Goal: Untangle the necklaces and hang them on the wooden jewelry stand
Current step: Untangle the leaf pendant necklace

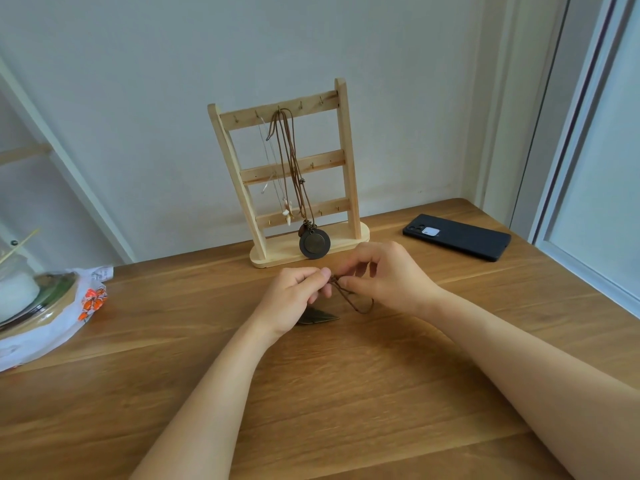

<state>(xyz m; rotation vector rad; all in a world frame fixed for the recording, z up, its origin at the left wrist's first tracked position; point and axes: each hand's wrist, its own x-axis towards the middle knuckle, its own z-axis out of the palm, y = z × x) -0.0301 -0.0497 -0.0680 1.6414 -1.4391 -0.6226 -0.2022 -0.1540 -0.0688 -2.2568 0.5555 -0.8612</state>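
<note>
Two hands pick at a knotted cord just in front of the jewelry stand.

On the counter [346, 393], the stand [348, 150] already carries two necklaces [287, 161]; a sharp tug toward it would likely snag them or rock the frame. The left hand [294, 296] and right hand [388, 275] sit close together, each grip narrowed to a fingertip pinch on the brown cord [360, 308]. The leaf pendant [320, 317] lies on the wood under the left hand, partly hidden. Pulling the strands straight apart would probably cinch the knot [335, 279] tighter rather than free it, and the thin cord could slip from either pinch.
</note>
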